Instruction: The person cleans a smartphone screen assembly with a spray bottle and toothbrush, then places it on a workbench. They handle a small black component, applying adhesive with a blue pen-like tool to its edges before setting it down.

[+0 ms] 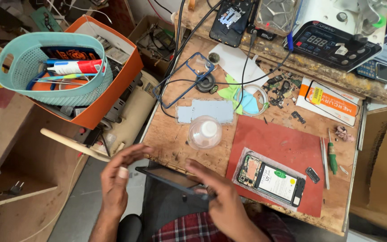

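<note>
My right hand (222, 197) grips a dark, thin phone screen panel (169, 178) near the table's front edge, holding its right end. My left hand (117, 177) is by the panel's left end with fingers curled, one fingertip taped; whether it touches the panel is blurred. An opened phone (272, 179) with its battery and circuit board exposed lies on a red mat (283, 143) to the right of my hands. A clear plastic bottle (204, 131) with a white cap stands just beyond the panel.
A wooden worktable (171, 143) carries a grey metal plate (204, 110), a blue phone frame (182, 80), a green-handled screwdriver (332, 157), tweezers (324, 157) and small parts. A teal basket (52, 67) sits in an orange box (113, 85) at left. A heating machine (332, 40) stands at the back.
</note>
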